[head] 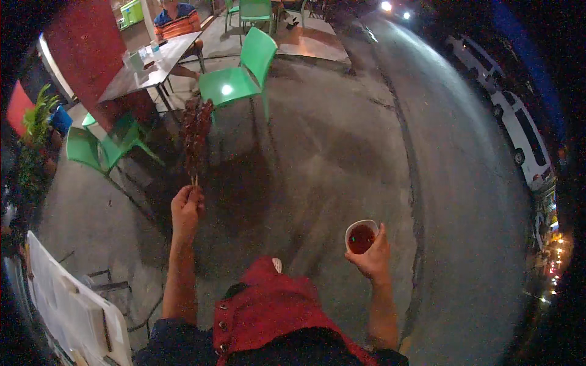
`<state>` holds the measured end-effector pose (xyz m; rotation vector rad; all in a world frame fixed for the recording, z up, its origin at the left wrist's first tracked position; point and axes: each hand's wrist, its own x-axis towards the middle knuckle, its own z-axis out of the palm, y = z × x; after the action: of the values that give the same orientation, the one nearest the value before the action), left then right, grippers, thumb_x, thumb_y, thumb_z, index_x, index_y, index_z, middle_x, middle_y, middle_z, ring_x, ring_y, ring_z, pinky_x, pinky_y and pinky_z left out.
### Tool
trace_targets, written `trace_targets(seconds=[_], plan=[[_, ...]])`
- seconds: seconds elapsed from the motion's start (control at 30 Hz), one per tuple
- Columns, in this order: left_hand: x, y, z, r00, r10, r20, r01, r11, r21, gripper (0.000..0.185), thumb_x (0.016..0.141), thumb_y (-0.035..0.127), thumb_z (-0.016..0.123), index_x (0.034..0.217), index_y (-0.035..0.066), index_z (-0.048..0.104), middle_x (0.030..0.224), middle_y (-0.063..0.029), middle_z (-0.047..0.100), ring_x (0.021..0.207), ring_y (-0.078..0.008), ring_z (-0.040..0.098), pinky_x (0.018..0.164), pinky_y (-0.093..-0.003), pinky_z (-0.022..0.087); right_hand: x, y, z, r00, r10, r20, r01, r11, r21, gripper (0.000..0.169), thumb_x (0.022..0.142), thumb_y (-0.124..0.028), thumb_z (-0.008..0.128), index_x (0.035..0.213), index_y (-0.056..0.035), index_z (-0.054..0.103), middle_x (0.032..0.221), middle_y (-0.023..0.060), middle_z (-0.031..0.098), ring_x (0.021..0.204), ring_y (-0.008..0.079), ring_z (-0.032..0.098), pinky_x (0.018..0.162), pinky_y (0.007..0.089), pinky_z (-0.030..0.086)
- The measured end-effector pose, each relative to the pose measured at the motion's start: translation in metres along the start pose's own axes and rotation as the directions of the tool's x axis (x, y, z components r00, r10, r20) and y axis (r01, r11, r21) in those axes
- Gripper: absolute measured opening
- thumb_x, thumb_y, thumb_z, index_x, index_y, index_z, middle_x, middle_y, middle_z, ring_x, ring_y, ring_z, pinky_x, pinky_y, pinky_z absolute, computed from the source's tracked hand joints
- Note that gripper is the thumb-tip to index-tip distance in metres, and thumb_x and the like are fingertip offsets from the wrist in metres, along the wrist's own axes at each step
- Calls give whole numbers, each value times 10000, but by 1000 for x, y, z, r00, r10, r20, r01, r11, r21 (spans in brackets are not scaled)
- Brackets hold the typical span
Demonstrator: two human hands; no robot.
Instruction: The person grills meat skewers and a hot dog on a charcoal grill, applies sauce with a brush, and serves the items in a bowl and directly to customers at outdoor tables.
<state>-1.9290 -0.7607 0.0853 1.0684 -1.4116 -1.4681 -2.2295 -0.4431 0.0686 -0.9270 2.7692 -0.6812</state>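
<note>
Several skewers of dark grilled meat [196, 128] point away from me, their bare stick ends pinched in my left hand [187, 206]. The meat stands out over the pavement, in front of a green plastic chair [238, 80]. On the other side, my right hand [375, 256] grips a white cup [349, 233] from its right side. Reddish-brown liquid [361, 239] shows inside the cup. Between my arms hang the red garment [279, 315] on my front and, just past it, the tip of a light shoe [277, 265].
A table [174, 57] holds bottles and small items, with a seated person [176, 23] behind it. More green chairs [98, 146] stand at left. A white folding table [78, 306] is at lower left. Parked white vans [522, 132] line the road, and a vehicle's headlights [387, 6] shine ahead.
</note>
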Motion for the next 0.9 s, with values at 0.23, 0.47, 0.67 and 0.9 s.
trace_targets(seconds=[0.23,0.47,0.67,0.9], plan=[[211,48,154,998,55,-34,-59,990,-132,133,914,149,486,921,39,559,738,16,521,623,-54,454,518,-191,365,227,-20,0,1000,17,15,-17,1000,20,1095,483,-303,821,1336,7,208,1262,220,407,1148,368,418,962,431,348],[395,53,221,989,23,-146,-51,981,-186,133,907,135,500,959,26,555,747,3,525,608,-57,444,516,-188,355,483,-66,20,988,-153,24,153,988,-2,1049,518,-303,802,1334,-16,210,1242,226,419,1123,381,429,955,452,341],[530,48,193,947,-4,-322,0,1000,-14,151,897,146,522,988,32,557,728,13,519,584,-51,439,495,-181,348,662,-147,56,983,-174,55,174,985,12,1120,463,-228,838,1348,-31,180,1257,222,405,1171,365,392,978,426,335],[725,19,152,932,108,-346,-121,993,-15,174,891,170,540,989,26,553,730,7,519,584,-50,440,487,-176,336,821,-281,132,989,-88,120,92,995,-29,1122,477,-264,837,1352,-66,164,1248,212,433,1144,388,417,960,451,344]])
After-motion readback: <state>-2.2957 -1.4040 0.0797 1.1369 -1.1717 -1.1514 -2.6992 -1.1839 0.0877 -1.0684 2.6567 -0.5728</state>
